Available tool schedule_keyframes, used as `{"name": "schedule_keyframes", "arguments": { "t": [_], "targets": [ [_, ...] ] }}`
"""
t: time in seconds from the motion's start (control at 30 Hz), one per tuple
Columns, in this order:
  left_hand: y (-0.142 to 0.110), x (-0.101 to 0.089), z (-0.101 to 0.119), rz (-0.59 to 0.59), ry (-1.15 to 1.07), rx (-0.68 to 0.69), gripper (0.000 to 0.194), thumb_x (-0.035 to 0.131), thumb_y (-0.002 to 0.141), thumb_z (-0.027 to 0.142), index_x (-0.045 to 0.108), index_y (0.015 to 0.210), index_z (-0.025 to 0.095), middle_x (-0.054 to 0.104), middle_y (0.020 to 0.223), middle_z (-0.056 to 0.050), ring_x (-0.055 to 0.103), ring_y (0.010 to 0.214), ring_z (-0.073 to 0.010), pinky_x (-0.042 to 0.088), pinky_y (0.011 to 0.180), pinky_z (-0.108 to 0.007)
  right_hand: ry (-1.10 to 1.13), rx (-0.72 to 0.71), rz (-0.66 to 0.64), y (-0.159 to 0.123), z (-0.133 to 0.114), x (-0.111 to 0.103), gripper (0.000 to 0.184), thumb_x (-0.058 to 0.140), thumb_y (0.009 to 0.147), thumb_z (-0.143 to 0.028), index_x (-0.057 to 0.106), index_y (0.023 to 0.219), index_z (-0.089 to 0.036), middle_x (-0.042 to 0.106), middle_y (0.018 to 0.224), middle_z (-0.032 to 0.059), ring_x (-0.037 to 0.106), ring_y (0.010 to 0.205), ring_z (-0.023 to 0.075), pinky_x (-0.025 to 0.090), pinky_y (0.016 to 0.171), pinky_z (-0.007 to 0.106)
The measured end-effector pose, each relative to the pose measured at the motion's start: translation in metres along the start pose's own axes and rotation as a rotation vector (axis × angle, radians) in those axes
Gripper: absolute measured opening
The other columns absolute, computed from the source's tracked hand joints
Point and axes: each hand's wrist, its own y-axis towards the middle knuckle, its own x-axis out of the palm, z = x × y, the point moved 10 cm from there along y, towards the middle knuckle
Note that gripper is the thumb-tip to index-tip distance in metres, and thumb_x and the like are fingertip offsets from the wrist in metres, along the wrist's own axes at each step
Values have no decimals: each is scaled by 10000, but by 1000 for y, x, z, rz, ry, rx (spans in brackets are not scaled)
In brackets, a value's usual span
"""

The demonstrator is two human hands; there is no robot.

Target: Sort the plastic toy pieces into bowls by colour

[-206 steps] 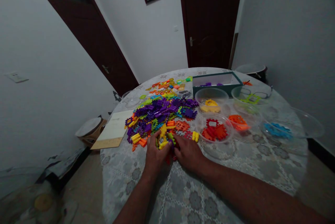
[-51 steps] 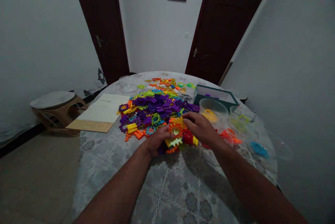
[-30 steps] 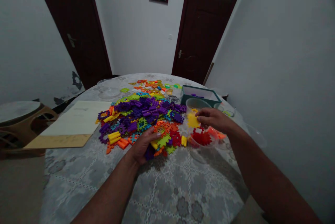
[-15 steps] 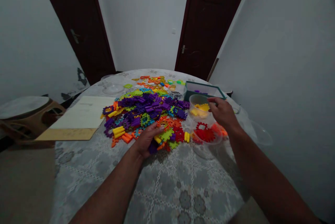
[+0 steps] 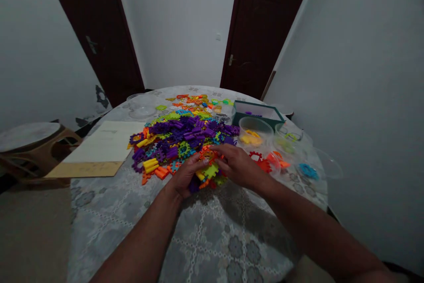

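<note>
A large pile of plastic interlocking pieces [image 5: 185, 135], mostly purple with orange, yellow and green, covers the middle of the round table [image 5: 212, 239]. My left hand [image 5: 185, 176] is curled around a small clump of mixed pieces [image 5: 208, 172] at the pile's near edge. My right hand [image 5: 238, 167] reaches in from the right, its fingers bent together over the clump. Its fingertips close on an orange toothed piece [image 5: 208, 156] on top. The right hand hides part of the bowl of red pieces [image 5: 261, 164].
Clear bowls stand to the right holding yellow [image 5: 253, 130], orange [image 5: 280, 160], green [image 5: 289, 141] and blue pieces [image 5: 308, 171]. Behind them is a teal box [image 5: 260, 113]. A sheet on cardboard [image 5: 99, 148] lies at the left, an empty bowl [image 5: 141, 107] beyond it. A stool [image 5: 31, 141] is off the table.
My right hand dropped a yellow piece at the yellow bowl and has come back left to the clump. My left hand has stayed on the clump.
</note>
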Motion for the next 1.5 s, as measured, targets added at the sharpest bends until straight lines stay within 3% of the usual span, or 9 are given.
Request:
{"name": "schedule_keyframes", "arguments": {
  "t": [0.1,0.2,0.47,0.67,0.87,1.03,1.2,1.33,1.5],
  "targets": [
    [2,-5,0,16,23,2,410,866,814,251,742,1194,161,808,1053,-109,778,826,-214,624,756,-293,9,35,69,0,6,0,320,622,996,-163,705,1294,-246,759,1199,90,703,1097,225,554,988,419],
    [2,-3,1,7,31,-5,415,858,804,234,734,1191,157,806,1058,-105,775,822,-213,626,738,-289,26,100,170,-6,12,-16,288,620,979,-148,720,1233,-240,754,1129,70,697,989,199,555,928,377],
    [-1,-4,3,76,-9,-42,293,796,789,129,720,1072,149,801,941,-87,762,731,-193,628,656,-266,-62,375,391,-67,53,-101,276,594,980,-289,743,1201,-218,748,1015,70,646,763,181,538,780,328],
    [2,-8,1,93,-5,-37,285,795,793,124,719,1066,142,801,942,-92,762,718,-192,625,647,-263,-349,517,485,-124,108,-161,336,578,965,-363,753,1196,-193,767,1096,120,681,812,228,559,864,398],
    [4,-9,0,103,-10,-39,312,818,761,118,715,1054,151,800,900,-90,764,684,-201,610,601,-251,-551,536,514,-145,142,-181,373,518,935,-291,750,1192,-152,748,1193,185,701,1073,314,534,1039,496],
    [1,-8,-3,99,20,-66,286,812,770,138,711,1037,138,796,916,-90,760,703,-195,626,633,-265,-454,439,525,-128,108,-161,337,496,959,-253,746,1174,-180,749,1188,155,702,1115,300,528,1062,481],
    [0,-5,-7,49,46,-74,345,831,759,173,710,1081,141,788,956,-101,757,733,-196,619,654,-273,-207,307,334,-88,53,-105,294,526,1002,-272,728,1214,-250,746,1238,104,705,1114,272,548,999,432],
    [-1,1,-7,-28,59,-64,392,838,768,207,723,1138,151,790,1003,-107,755,766,-204,624,704,-304,-80,216,160,-57,16,-55,309,557,1024,-288,689,1302,-262,760,1193,91,722,909,226,569,900,409],
    [-2,3,-6,-62,70,-36,409,886,740,231,724,1110,163,778,990,-86,734,763,-190,590,678,-272,9,156,33,-37,-11,-4,352,664,990,-306,653,1340,-276,760,1231,92,721,1083,269,564,957,439]
  ]
}}
